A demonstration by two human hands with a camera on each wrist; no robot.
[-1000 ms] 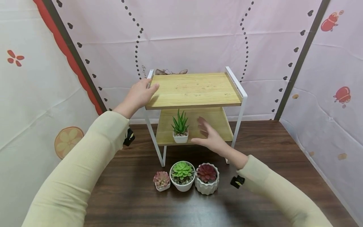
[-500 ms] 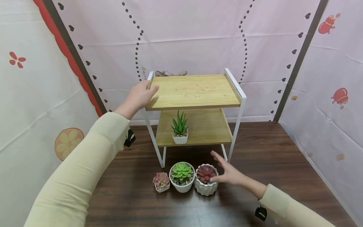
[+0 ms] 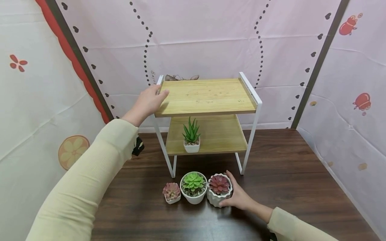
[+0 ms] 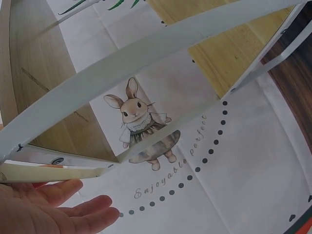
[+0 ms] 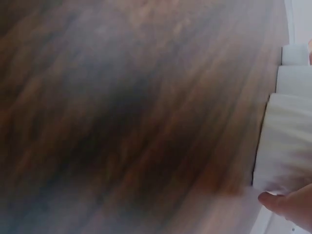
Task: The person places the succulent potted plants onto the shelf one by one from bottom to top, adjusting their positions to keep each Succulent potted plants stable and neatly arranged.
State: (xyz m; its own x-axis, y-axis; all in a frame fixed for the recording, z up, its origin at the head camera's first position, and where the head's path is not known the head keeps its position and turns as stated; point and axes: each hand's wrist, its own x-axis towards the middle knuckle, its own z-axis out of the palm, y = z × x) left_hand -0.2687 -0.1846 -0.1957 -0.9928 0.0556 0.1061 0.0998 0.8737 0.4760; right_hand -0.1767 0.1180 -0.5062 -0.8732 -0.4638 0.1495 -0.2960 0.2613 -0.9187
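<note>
My left hand (image 3: 148, 101) rests on the upper left rail of a two-tier shelf rack (image 3: 208, 95). Its thumb lies over the top board, and in the left wrist view the fingers (image 4: 87, 214) extend loosely below the rail. My right hand (image 3: 238, 196) holds a dark red succulent (image 3: 219, 184) by its fluted white pot (image 3: 214, 199), thumb in front and fingers behind. That pot stands on the table; in the right wrist view the thumb (image 5: 282, 202) is beside its base. To its left are a green succulent (image 3: 194, 181) in a round pot and a small pink succulent (image 3: 171, 191).
A spiky green plant (image 3: 191, 134) in a square white pot sits on the lower board (image 3: 223, 137), left of centre. Dark wooden table (image 3: 144, 207) surrounds the rack's white legs. Patterned cloth (image 3: 199, 36) hangs behind and at both sides.
My right hand has come down from beside the spiky plant on the lower board to the red succulent and taken hold of its pot. My left hand stays on the rail.
</note>
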